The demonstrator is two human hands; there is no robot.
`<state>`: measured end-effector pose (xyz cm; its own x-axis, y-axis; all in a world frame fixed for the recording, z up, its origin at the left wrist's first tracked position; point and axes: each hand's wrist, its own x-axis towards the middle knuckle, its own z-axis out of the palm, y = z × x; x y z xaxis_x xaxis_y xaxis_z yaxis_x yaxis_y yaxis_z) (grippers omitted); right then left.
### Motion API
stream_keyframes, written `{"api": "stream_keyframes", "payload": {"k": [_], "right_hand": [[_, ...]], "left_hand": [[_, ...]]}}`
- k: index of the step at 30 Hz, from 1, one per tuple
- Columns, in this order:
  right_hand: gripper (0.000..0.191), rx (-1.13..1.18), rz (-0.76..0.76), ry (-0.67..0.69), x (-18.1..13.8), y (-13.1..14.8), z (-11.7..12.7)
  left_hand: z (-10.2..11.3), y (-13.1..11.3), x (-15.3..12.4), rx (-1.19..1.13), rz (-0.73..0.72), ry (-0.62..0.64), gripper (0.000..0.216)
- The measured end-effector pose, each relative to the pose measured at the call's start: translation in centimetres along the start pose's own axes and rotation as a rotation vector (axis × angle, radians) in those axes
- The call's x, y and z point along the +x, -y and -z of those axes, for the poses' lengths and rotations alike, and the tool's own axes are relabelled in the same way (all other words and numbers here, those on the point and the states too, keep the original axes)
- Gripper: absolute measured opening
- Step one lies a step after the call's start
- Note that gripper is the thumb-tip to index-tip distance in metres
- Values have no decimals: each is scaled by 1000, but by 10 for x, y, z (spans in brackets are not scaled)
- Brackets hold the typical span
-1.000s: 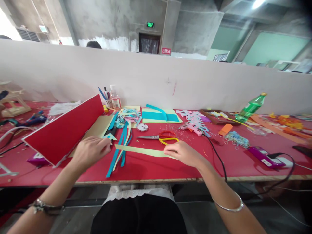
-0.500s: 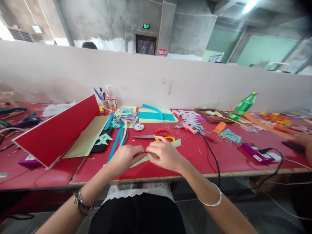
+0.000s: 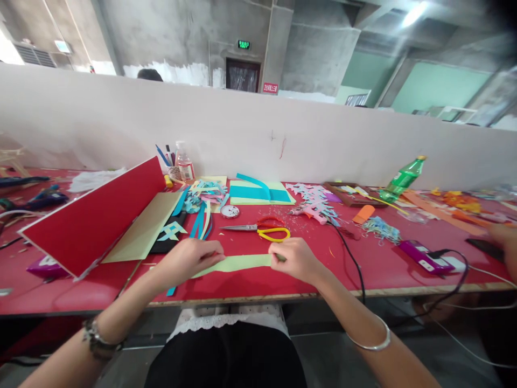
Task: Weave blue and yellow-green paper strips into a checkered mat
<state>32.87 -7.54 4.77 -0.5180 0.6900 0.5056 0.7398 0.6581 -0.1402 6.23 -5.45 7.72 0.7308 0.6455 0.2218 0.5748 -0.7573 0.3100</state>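
A pale yellow-green paper strip (image 3: 244, 263) stretches between my two hands, low over the red table's front part. My left hand (image 3: 194, 256) pinches it near its left end, and a bit of the strip shows below those fingers. At the right end my right hand (image 3: 294, 260) is closed on the strip. Just beyond the strip lie scissors (image 3: 258, 228) with red and yellow handles, blades pointing left. Blue paper strips (image 3: 200, 222) lie behind my left hand, beside a cut blue-and-yellow paper piece (image 3: 172, 230) on a black object.
A red board (image 3: 100, 215) stands tilted at left. Cut paper pieces (image 3: 207, 194), a glue gun (image 3: 311, 211) with a black cable, a green bottle (image 3: 404, 179) and a purple power strip (image 3: 426, 254) lie around. Another person's hand (image 3: 504, 237) rests at far right.
My hands have moved apart, the left going left and the right going right. The paper strip between them now shows its length, and the scissors' yellow handle is uncovered.
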Motion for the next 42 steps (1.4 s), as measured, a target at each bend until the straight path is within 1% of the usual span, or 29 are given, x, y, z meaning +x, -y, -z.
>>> {"api": "stream_keyframes", "payload": {"k": [2, 4, 6, 8, 9, 11, 12, 14, 16, 17, 21, 24, 26, 28, 30, 31, 32, 34, 37, 39, 40, 42], "right_hand": [[14, -58, -2, -22, -9, -8, 3], [15, -116, -40, -48, -16, -18, 6], [16, -146, -134, -94, -16, -27, 8], [17, -102, -220, -164, -10, -30, 12], [17, -49, -220, -191, -5, -28, 15], [18, 69, -129, -216, 9, -18, 21], [19, 117, -67, -157, 16, -11, 23], [22, 165, 25, 36, 26, 3, 26], [20, 168, 57, 180, 31, 13, 24], [20, 168, 48, 221, 31, 16, 22], [26, 180, -35, 265, 32, 20, 9], [25, 210, -26, 291, 33, 21, 4], [26, 251, -15, 298, 34, 22, 3], [28, 301, -8, 301, 34, 21, 4], [30, 362, -7, 305, 32, 17, 5], [31, 396, -14, 310, 30, 13, 6], [31, 425, -31, 316, 27, 7, 8], [32, 456, -97, 323, 18, -8, 14], [33, 409, -252, 281, 0, -35, 26], [33, 376, -335, 243, -10, -48, 35], [33, 357, -358, 233, -13, -51, 37], [31, 337, -361, 229, -12, -49, 39]], "left_hand": [[13, 5, -9, 46, -3, 6, 28], [22, 9, -16, 80, 10, -5, 30], [27, 9, -18, 104, 29, -17, 32], [27, 6, -13, 150, 17, -8, 32], [25, 4, -9, 183, -8, 4, 31], [21, -2, 1, 249, -71, 33, 28], [19, -4, 6, 259, -95, 26, 28], [16, -8, 13, 270, -108, 7, 27], [15, -12, 18, 273, -101, -30, 26], [14, -14, 20, 278, -107, -48, 25], [4, -25, 30, 393, -195, -82, 20], [-11, -31, 37, 520, -232, -121, 21], [-20, -30, 39, 555, -287, -156, 23], [-24, -27, 40, 570, -355, -184, 24], [-22, -21, 38, 569, -400, -187, 25], [-19, -17, 35, 561, -400, -177, 25], [-15, -11, 32, 547, -387, -158, 26], [-4, 7, 21, 515, -309, -114, 27], [18, 44, -8, 490, -91, -63, 24], [32, 68, -29, 489, 69, -83, 22], [37, 76, -36, 487, 106, -127, 24], [43, 79, -42, 505, 200, -213, 25]]}}
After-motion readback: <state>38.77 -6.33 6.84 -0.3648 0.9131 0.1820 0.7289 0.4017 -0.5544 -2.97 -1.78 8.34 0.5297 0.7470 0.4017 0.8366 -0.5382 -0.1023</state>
